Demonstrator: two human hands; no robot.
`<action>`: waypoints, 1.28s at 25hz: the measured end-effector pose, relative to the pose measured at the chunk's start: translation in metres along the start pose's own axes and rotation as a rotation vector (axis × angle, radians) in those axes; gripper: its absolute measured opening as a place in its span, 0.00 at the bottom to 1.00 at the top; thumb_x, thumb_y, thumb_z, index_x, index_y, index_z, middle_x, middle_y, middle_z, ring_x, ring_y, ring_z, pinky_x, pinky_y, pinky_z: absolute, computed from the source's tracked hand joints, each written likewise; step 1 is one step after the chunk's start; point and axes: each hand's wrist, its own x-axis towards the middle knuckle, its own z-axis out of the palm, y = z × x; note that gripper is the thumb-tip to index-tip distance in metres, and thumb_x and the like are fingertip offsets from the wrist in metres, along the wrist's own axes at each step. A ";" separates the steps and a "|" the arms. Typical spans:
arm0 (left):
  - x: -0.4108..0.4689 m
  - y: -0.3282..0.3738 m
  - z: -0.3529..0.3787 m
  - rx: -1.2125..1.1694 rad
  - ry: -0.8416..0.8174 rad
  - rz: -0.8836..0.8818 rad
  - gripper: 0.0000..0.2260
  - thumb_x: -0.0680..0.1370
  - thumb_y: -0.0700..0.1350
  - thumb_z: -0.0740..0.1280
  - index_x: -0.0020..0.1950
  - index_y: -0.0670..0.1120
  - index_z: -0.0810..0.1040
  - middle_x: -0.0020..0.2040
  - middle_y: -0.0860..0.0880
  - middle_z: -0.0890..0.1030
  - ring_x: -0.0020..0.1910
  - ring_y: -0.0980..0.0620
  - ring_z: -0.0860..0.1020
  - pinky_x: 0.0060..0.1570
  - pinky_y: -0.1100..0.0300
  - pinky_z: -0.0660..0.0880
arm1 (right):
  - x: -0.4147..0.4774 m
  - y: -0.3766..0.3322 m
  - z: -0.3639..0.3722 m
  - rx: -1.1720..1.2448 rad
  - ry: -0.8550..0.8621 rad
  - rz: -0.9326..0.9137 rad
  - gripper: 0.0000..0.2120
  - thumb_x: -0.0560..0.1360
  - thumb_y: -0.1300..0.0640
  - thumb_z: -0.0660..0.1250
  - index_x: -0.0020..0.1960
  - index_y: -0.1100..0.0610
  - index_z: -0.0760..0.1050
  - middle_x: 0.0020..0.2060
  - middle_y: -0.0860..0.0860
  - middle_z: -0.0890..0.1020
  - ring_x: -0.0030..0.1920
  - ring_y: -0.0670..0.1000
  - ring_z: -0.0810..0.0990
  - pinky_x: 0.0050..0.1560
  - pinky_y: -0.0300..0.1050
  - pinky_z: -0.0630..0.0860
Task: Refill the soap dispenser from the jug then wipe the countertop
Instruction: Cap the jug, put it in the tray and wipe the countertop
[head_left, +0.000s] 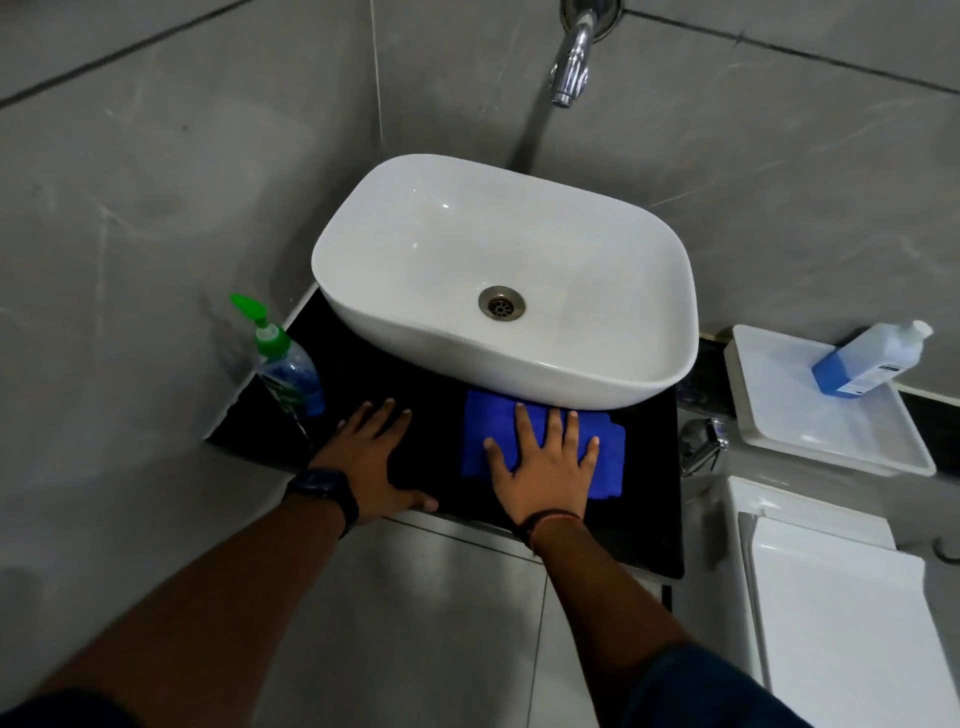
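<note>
A glossy white oval basin (498, 275) fills most of the black, smooth worktop (644, 525), leaving only a narrow front strip up to its edge. A shallow white plastic tray (831, 441) at the far right holds the jug (872, 358), tilted. The right hand (545, 467), fingers spread, presses flat a folded blue nubby cloth (491, 431) just before the basin; the left hand (374, 457) lies splayed on bare worktop near the green-pumped soap dispenser (283, 358) in the left corner.

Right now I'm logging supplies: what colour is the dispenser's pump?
Green pump, head view.
</note>
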 end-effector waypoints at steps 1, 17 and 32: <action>-0.001 0.000 0.000 0.011 0.003 0.001 0.54 0.58 0.74 0.67 0.77 0.53 0.49 0.79 0.50 0.48 0.77 0.45 0.46 0.74 0.45 0.50 | -0.004 -0.004 0.000 -0.002 -0.010 -0.049 0.34 0.71 0.29 0.44 0.73 0.41 0.56 0.75 0.54 0.56 0.75 0.57 0.46 0.71 0.63 0.39; -0.004 0.005 -0.001 0.041 -0.044 -0.044 0.53 0.59 0.76 0.63 0.76 0.57 0.45 0.79 0.54 0.44 0.77 0.47 0.43 0.72 0.42 0.47 | -0.016 0.009 -0.005 -0.027 -0.049 0.100 0.34 0.71 0.29 0.45 0.74 0.41 0.52 0.77 0.51 0.52 0.75 0.55 0.44 0.71 0.64 0.39; -0.007 0.003 0.000 0.037 -0.045 -0.045 0.52 0.59 0.76 0.62 0.76 0.57 0.44 0.79 0.53 0.43 0.77 0.47 0.42 0.72 0.40 0.46 | -0.028 0.055 -0.010 -0.056 -0.019 0.099 0.33 0.71 0.28 0.45 0.73 0.39 0.53 0.76 0.51 0.53 0.76 0.54 0.46 0.72 0.63 0.40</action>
